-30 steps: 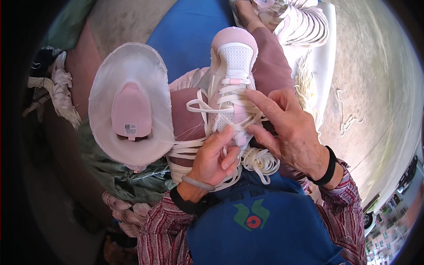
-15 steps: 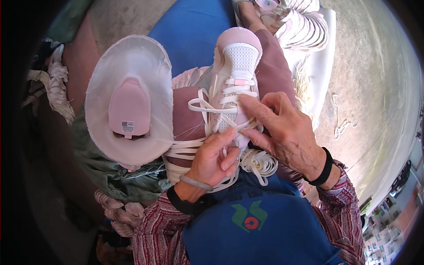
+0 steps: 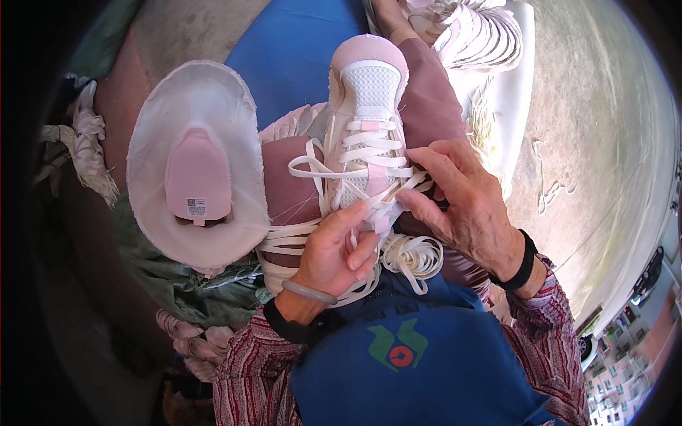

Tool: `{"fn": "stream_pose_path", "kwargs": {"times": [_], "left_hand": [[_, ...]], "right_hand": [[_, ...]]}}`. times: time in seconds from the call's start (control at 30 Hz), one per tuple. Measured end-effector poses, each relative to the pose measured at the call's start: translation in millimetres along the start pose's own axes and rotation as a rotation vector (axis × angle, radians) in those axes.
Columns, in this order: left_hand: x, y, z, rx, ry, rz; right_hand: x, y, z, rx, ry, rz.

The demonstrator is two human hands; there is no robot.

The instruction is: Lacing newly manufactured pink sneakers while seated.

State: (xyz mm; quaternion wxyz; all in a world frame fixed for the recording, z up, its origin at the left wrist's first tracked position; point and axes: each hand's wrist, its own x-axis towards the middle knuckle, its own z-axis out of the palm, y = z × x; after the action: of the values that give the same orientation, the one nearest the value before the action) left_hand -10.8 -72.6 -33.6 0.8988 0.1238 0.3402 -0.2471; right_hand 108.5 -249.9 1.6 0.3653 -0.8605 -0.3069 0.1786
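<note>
A pink and white shoe upper (image 3: 370, 92) lies toe-away over my lap, with a flat white shoelace (image 3: 366, 154) crossing its front in several rows. My left hand (image 3: 339, 245) is closed at the upper's near left edge, its thumb and curled fingers pinching the lace by the tongue. At the right row of eyelets, my right hand (image 3: 462, 202) has thumb and index finger bent around a strand of the lace; the fingertips partly cover it. A loose lace loop (image 3: 305, 167) sticks out to the left of the upper.
Another upper (image 3: 245, 153), with its pale lining and pink tongue showing, rests to the left. A coiled bundle of white laces (image 3: 415, 257) lies on my blue apron (image 3: 341, 348). Stacked uppers (image 3: 483, 39) sit at the far right, and a stray lace (image 3: 543, 188) lies on the floor.
My right hand has drawn back from the middle of the lacing to the right edge, uncovering the crossed rows. The upper has shifted slightly left and away in the view.
</note>
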Motion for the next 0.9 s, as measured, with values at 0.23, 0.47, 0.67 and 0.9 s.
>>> {"fn": "stream_pose_path", "kwargs": {"times": [0.23,0.47,0.67,0.9], "left_hand": [[0.4,0.0,1.1,-0.008,-0.034,0.002],[0.2,0.0,1.2,-0.016,-0.023,0.004],[0.0,2.1,9.5,0.008,0.041,0.006],[0.0,1.9,10.2,0.01,0.041,0.021]], "right_hand": [[-0.4,-0.3,0.1,0.016,0.003,0.0],[1.8,-3.0,0.1,0.054,-0.016,0.042],[0.6,-5.0,-0.1,-0.011,-0.038,0.027],[0.0,-5.8,0.8,-0.041,-0.019,-0.013]]}}
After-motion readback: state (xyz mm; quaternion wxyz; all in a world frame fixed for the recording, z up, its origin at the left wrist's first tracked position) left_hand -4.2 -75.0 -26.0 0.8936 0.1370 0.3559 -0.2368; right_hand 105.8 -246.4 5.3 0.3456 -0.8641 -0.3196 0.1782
